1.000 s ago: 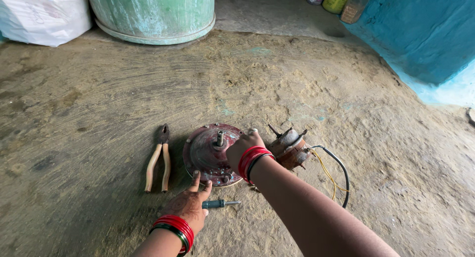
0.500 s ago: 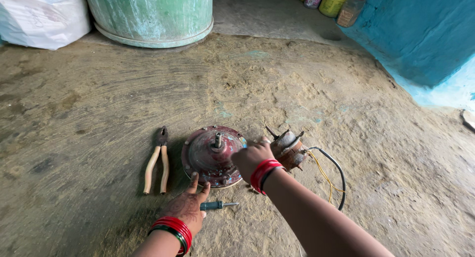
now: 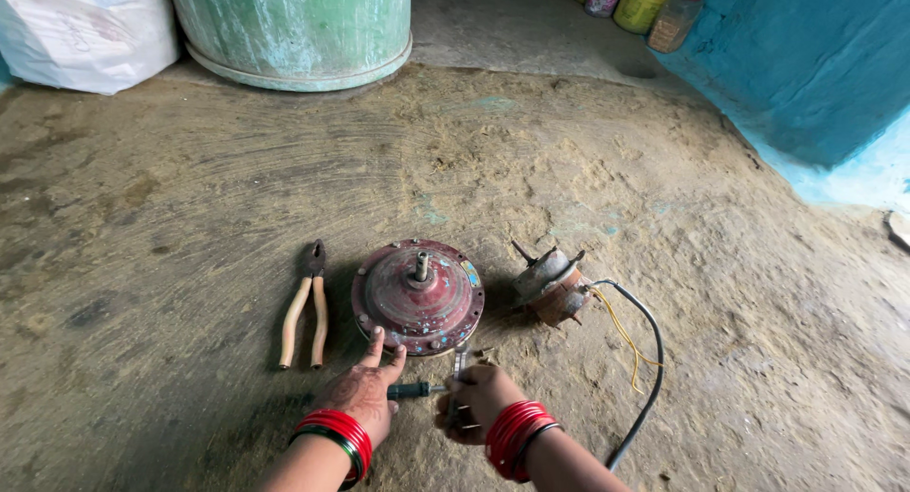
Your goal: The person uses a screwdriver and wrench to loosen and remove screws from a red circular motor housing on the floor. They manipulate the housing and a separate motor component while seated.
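right hand (image 3: 479, 402) pulled back from motor housing (image 3: 418, 297) (now clutching small tool (image 3: 459, 364)), left hand (image 3: 363, 392) unmoved

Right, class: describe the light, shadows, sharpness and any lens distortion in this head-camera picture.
Head view: soft, even daylight with no glare; only a faint shadow beside the round red metal motor housing; the left hand and right hand are sharp; the green cylindrical drum leans outward from wide-angle distortion.

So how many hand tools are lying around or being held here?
3 that I can see. The pliers lie on the floor left of the red motor housing; a small screwdriver lies by the left hand; the right hand holds a slim metal tool. Others may be hidden.
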